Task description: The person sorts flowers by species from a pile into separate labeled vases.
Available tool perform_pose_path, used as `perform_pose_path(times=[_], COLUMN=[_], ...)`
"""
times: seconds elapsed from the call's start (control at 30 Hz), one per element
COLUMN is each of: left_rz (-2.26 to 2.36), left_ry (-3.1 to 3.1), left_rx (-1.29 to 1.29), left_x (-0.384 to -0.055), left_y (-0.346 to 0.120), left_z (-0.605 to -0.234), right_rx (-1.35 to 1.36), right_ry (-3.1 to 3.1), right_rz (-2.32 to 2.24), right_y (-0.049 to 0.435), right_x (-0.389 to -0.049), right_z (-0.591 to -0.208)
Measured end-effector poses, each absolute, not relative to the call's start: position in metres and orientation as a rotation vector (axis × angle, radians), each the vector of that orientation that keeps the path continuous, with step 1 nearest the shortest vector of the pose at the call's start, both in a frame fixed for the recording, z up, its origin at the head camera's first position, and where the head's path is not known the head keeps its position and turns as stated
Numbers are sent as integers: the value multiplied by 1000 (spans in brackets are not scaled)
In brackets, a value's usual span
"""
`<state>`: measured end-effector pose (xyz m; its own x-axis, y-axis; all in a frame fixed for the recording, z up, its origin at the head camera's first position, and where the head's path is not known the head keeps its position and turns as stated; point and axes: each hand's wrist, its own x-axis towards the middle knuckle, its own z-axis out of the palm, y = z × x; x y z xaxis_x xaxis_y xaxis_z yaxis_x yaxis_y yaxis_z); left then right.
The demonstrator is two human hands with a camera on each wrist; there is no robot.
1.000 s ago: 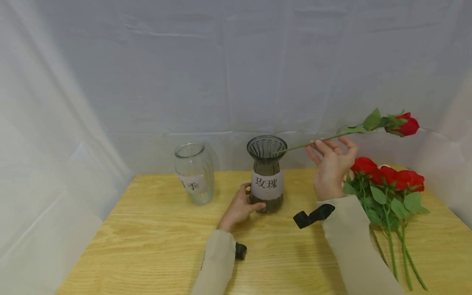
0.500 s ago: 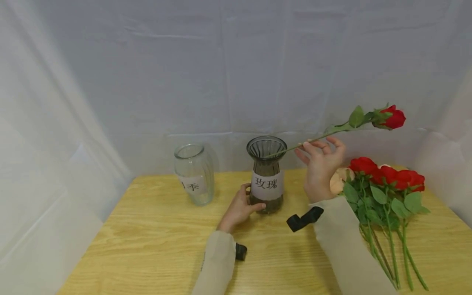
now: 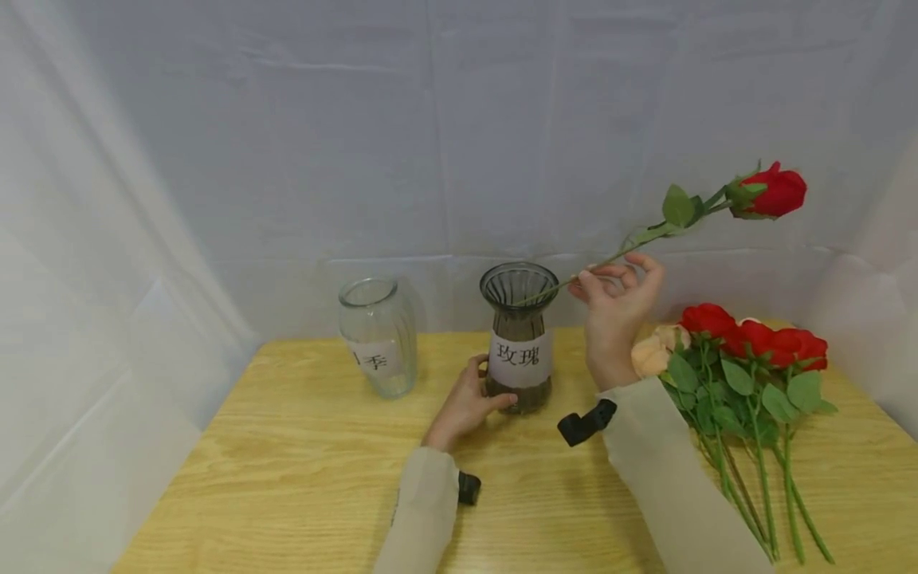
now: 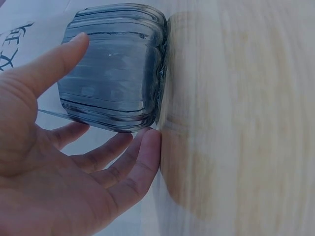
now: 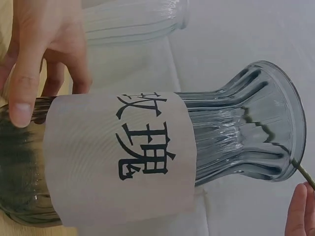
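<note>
My right hand pinches the green stem of a red rose in the head view. The stem's lower end slants into the flared mouth of a smoky grey glass vase, and the bloom points up to the right. A white paper label with black characters wraps the vase. Low on the vase, my left hand holds it, thumb at the front and fingers round the left side. In the left wrist view, those fingers curl near the vase's base. The vase stands upright.
A clear glass vase with a white label stands to the left. Several red roses and pale peach blooms lie at the right of the wooden table, stems toward me. A white sheet hangs behind.
My right hand has moved left toward the grey vase. The stem reaches further into its mouth, and the bloom has risen so the rose is steeper. My left hand stays put.
</note>
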<state>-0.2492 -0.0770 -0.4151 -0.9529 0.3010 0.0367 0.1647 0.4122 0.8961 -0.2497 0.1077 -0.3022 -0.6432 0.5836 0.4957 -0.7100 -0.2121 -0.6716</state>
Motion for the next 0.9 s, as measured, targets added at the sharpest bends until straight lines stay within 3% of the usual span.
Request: perform_pose_path(times=[0.47, 0.9], left_rz=[1580, 1582], left_ry=[2534, 2519], left_rx=[459, 431], left_x=[-249, -250], left_y=[-77, -77], left_z=[-415, -416], right_rx=[199, 214], right_ry=[-1646, -1783], right_rz=[1470, 1383], right_y=[97, 98], right_x=[-245, -241], right_z=[-303, -313])
